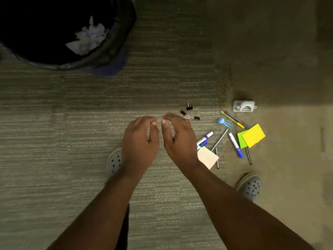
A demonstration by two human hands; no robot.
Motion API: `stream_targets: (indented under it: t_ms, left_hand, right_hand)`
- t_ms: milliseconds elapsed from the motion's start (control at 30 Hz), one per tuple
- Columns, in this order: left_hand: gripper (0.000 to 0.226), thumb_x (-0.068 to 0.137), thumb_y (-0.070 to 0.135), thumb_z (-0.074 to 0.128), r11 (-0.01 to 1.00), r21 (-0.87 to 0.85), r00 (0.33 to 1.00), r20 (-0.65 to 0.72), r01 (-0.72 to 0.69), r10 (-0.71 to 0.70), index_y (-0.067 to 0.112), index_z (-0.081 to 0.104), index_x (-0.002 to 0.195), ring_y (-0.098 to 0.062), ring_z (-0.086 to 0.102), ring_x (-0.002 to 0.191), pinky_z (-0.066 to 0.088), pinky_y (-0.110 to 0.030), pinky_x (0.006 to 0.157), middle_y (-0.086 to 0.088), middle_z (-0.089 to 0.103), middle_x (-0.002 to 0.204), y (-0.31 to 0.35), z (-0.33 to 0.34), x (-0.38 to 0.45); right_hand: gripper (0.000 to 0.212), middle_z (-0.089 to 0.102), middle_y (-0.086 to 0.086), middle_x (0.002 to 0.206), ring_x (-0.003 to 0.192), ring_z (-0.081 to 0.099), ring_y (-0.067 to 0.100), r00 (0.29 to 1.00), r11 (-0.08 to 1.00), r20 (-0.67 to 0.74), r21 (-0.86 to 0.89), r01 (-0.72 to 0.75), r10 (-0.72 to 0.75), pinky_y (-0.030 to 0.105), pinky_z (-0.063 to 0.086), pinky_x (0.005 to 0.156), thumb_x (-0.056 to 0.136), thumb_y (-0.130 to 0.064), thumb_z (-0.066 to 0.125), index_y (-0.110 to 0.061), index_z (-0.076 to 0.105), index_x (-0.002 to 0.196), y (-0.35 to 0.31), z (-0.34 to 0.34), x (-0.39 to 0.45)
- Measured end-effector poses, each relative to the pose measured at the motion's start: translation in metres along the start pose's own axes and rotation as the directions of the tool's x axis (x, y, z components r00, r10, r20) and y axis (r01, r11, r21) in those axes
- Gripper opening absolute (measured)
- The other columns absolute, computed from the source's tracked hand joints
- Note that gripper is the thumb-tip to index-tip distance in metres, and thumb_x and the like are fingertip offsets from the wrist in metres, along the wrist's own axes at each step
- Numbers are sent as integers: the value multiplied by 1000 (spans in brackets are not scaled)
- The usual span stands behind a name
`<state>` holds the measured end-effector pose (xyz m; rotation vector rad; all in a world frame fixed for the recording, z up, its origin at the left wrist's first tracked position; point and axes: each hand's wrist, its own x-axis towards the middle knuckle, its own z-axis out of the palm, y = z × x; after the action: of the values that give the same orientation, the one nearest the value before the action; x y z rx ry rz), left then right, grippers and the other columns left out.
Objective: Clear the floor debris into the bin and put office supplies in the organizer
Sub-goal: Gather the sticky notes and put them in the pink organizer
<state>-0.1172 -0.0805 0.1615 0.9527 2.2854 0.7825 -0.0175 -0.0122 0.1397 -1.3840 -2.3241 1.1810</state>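
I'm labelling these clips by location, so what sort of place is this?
Probably an office or similar workroom. The floor is low-pile carpet, a lined waste bin holds crumpled paper, and binder clips, markers and sticky notes lie scattered.

Bin (115, 51) at upper left of the frame, crumpled paper (88, 37) inside. Binder clips (189, 105) on the floor at centre; pens, markers (236, 145) and sticky notes (253, 135) to their right.
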Motion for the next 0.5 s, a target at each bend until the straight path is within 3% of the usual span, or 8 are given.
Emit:
stream_targets:
  t_ms: [133, 267, 400, 500]
  left_hand:
    - [24, 98, 21, 50, 995, -41, 979, 183, 95, -86, 9, 68, 109, -19, 65, 101, 51, -36, 89, -4, 71, 108, 10, 55, -44]
    - [18, 95, 19, 55, 990, -22, 946, 298, 140, -127, 12, 71, 103, -20, 68, 89, 52, -32, 78, -4, 74, 99, 21, 100, -74]
    - [22, 97, 29, 51, 975, 56, 903, 369, 217, -222, 16, 69, 99, -20, 65, 76, 48, -28, 68, -7, 72, 84, 21, 136, -89]
    - [26, 97, 29, 50, 966, 142, 867, 429, 214, -255, 11, 67, 91, -29, 63, 73, 51, -39, 68, -11, 68, 76, 14, 158, -94]
  right_hand:
    - [28, 71, 6, 101, 95, 64, 24, 964, 963, 28, 25, -267, 266, 35, 50, 82, 97, -31, 48, -12, 66, 108, 75, -18, -56]
    - [22, 73, 11, 90, 84, 68, 30, 823, 824, -42, 48, -564, 566, 31, 47, 69, 97, -30, 52, -17, 68, 103, 148, -43, -94]
    - [21, 71, 20, 97, 92, 65, 38, 716, 716, 8, -22, -698, 698, 37, 47, 74, 96, -25, 51, -13, 67, 103, 212, -65, -116]
    - [25, 69, 22, 101, 97, 63, 39, 644, 654, 116, -80, -753, 756, 37, 47, 79, 96, -26, 48, -10, 67, 102, 248, -74, -127]
